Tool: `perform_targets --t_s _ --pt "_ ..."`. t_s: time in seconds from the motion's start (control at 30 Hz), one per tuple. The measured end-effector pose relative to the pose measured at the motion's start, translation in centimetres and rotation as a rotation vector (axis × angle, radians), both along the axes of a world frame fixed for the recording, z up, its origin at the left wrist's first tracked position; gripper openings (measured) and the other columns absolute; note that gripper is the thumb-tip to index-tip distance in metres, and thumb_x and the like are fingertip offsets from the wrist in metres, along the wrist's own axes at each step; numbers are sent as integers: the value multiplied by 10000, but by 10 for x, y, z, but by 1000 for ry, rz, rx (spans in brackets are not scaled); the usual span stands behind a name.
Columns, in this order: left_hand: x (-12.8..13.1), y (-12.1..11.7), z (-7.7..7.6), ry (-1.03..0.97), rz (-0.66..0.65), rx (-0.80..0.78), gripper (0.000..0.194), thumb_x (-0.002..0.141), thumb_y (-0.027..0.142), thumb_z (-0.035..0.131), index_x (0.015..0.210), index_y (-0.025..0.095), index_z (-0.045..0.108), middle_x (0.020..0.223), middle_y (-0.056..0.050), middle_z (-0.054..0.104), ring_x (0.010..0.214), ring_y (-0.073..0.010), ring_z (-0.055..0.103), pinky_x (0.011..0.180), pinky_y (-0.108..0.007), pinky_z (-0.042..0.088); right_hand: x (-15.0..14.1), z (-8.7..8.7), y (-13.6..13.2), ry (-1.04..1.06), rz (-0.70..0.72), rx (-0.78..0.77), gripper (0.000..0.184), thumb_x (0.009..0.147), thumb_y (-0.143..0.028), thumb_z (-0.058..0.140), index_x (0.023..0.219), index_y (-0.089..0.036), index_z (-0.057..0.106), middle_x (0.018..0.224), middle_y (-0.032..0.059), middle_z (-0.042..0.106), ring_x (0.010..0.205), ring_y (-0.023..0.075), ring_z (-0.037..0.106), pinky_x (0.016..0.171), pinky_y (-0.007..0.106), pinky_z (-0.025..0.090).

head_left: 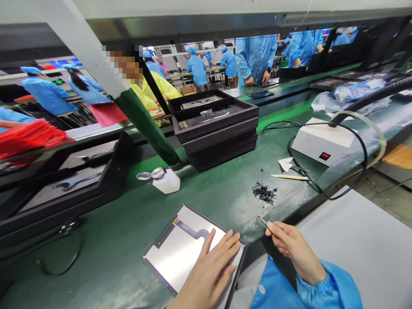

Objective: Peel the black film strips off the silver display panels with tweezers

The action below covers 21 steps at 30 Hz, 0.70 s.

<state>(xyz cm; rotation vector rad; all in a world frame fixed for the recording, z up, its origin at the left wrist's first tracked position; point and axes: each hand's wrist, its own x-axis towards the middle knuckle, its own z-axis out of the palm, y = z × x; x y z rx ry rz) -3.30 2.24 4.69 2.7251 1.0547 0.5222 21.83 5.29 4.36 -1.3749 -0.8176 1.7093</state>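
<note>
My left hand (214, 270) lies spread on the silvery back of a flat display panel (174, 262), near its right edge. A grey ribbon cable (189, 229) runs across the panel from a dark strip with an orange-edged corner. My right hand (294, 246) pinches a pair of tweezers (264, 223), their tips low over the green bench beside the panel. A tiny dark bit seems to sit at the tips. Just beyond them is a small heap of black scraps (264, 193).
A white dispenser bottle (167, 181) with its metal lid up stands behind the panel. Stacked black trays (222, 128) rise farther back. To the right are a yellow-handled blade (289, 177), a white box (322, 141) and a looping black cable (365, 161). Co-workers in blue stand beyond.
</note>
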Motion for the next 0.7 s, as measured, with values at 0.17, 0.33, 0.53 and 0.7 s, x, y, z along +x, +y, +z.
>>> perform_targets --t_s 0.17,0.33,0.53,0.7 --pt "0 0 -1 -14 -9 22 421 1041 158 423 1462 166 425 1472 -87 533 1421 -200 423 1226 -476 204 0 -4 -1 7 -15 6 690 550 -830 732 671 -162 606 443 -129 267 407 29 144 413 221 80" --pt "1 0 -3 -27 -10 38 428 1033 140 425 1460 158 425 1463 -96 543 1420 -197 423 1228 -467 198 1 -11 -2 18 -28 11 672 574 -818 731 671 -165 606 451 -130 255 413 30 130 410 216 82" --pt "1 2 -2 -41 -14 53 421 1029 143 437 1450 153 441 1458 -90 551 1420 -179 422 1240 -429 156 0 -5 0 18 -34 8 685 542 -826 740 664 -164 610 441 -128 266 403 28 149 410 217 81" --pt "1 1 -1 -40 -11 39 430 1029 145 436 1459 164 437 1454 -96 553 1408 -195 442 1230 -458 205 0 2 0 0 -41 -12 719 493 -849 738 660 -162 609 434 -129 278 399 25 163 414 216 82"
